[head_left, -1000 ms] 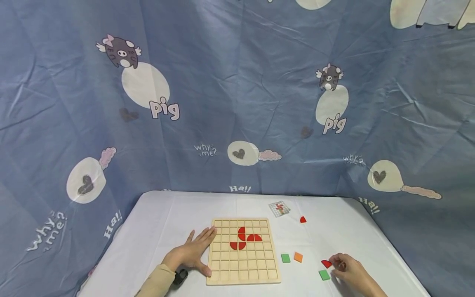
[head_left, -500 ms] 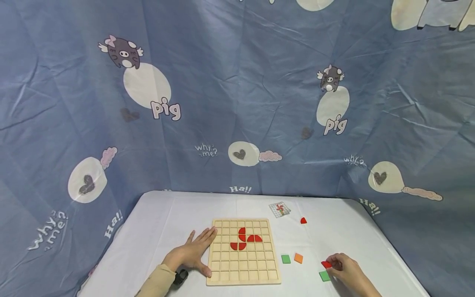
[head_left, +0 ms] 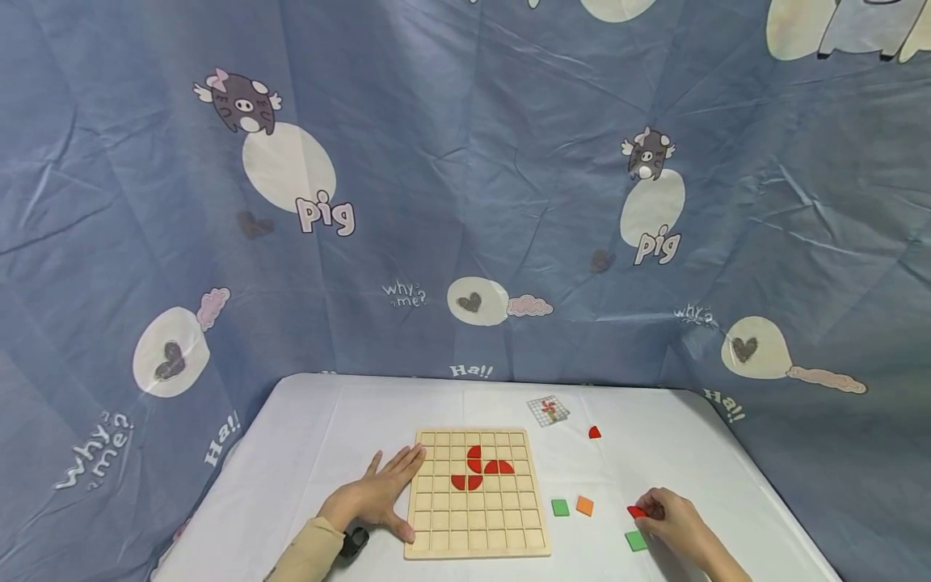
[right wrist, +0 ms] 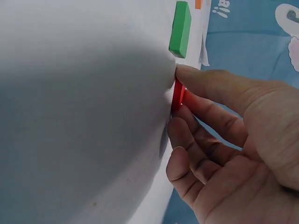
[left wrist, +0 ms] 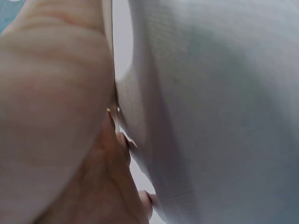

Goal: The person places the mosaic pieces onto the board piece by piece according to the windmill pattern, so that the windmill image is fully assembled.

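The step in hand looks like picking up a loose piece: the right hand (head_left: 675, 524) is at a red wedge (head_left: 635, 512) out to the right of the wooden board (head_left: 476, 521), between the board's right rim and the right edge of the white desk (head_left: 349, 420). A green square (head_left: 636, 541) lies just nearer the person than that wedge. As I judge it, the next move calls for a steady lift, clear of the green square, then a turn so the wedge's straight sides match a cell of the grid

The right hand's grip is nearly closed: thumb and index finger pinch the red wedge by its sides, while the other fingers curl loosely and hold nothing. Whether the wedge is off the cloth I cannot tell. The left hand (head_left: 377, 495) is spread flat along the board's left rim, fingertips by the far left corner and thumb by the near left corner, apparently steadying it

6 red pieces (head_left: 499, 467) sit in cells in the board's far half. Off its right rim lie a second green square (head_left: 560, 508) and an orange square (head_left: 585, 505); toward the desk's far edge are a patterned card (head_left: 548, 410) and 1 more loose wedge (head_left: 595, 433)
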The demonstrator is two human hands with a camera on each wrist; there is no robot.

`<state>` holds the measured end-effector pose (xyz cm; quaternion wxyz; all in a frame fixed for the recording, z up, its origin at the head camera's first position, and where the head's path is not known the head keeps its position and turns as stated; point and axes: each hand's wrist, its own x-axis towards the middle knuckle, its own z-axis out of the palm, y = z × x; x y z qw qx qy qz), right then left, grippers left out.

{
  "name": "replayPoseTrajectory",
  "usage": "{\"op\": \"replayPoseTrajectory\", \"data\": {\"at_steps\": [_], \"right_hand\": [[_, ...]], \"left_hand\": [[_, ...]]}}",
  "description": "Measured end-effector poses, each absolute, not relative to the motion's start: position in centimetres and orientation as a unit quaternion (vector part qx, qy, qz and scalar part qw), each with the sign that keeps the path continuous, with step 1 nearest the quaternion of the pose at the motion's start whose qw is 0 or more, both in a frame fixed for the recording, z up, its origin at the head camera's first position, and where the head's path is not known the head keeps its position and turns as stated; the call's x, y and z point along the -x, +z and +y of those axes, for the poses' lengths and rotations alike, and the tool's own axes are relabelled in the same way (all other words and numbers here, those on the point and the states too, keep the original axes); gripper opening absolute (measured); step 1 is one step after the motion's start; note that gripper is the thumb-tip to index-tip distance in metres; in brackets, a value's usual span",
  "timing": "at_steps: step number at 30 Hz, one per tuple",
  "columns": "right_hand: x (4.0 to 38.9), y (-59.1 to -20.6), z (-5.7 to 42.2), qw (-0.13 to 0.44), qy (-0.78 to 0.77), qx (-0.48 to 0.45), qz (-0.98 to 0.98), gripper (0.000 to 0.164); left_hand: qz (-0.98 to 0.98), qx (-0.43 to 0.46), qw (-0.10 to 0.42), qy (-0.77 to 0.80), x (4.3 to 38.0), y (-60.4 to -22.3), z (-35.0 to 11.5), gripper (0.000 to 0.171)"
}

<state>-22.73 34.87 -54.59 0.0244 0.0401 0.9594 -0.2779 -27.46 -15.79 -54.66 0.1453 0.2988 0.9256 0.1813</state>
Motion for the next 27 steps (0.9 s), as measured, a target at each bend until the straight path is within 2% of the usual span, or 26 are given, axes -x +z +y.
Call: {"op": "replayPoseTrajectory", "data": {"at_steps": [17, 22, 27], "right_hand": [[24.8, -54.8, 34.6, 0.016, -0.269, -0.039, 0.962, 0.025], [25.1, -54.7, 34.7, 0.021, -0.259, -0.031, 0.965, 0.032], [25.0, -54.7, 34.6, 0.010, -0.263, -0.016, 0.965, 0.020]], "left_hand": [[0.926, -0.300, 0.144, 0.180, 27.6, -54.8, -15.8, 0.137], [0.925, -0.301, 0.144, 0.182, 27.5, -54.7, -15.7, 0.136], [0.926, -0.301, 0.142, 0.180, 27.5, -54.7, -15.8, 0.136]]}}
